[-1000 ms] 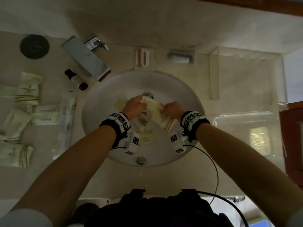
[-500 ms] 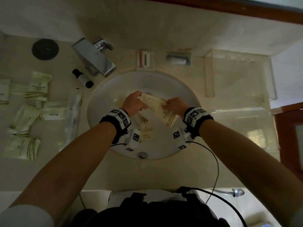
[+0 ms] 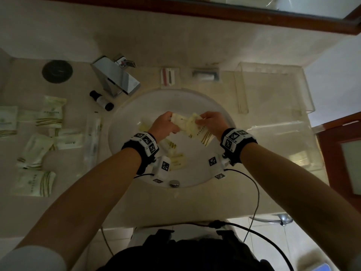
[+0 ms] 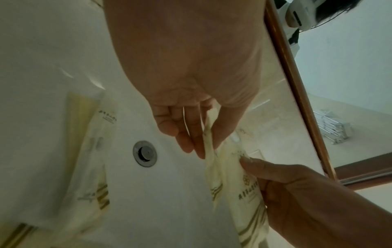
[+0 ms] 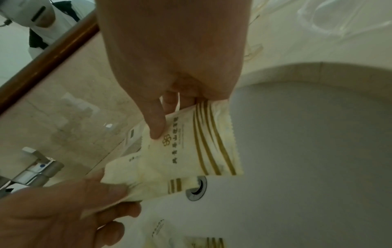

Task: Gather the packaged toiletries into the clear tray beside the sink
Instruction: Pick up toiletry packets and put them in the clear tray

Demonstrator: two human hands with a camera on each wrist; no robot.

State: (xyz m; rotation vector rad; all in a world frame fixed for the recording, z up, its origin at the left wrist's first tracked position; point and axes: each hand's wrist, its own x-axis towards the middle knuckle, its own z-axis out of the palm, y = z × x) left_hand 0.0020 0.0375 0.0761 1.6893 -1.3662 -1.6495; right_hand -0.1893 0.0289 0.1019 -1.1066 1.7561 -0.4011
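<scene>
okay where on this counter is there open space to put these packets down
Bare counter lies between the sink and the clear tray, and along the front edge. The tray floor looks free. Left of the sink it is crowded with toiletry packets; more packets lie in the basin.

The light is dim and warm over a beige stone bench (image 3: 187,200) with a round white sink (image 3: 127,122) set into it, a chrome faucet (image 3: 115,77) at the sink's far left edge and a round dark disc (image 3: 57,71) lying further left. Behind the bench rises a pale stone wall (image 3: 136,32), topped by a dark wooden frame (image 3: 214,14) holding a mirror (image 3: 293,4). At the right stands a reddish-brown wooden panel (image 3: 340,153), and pale floor tiles (image 3: 259,241) show below the bench's near edge.
</scene>
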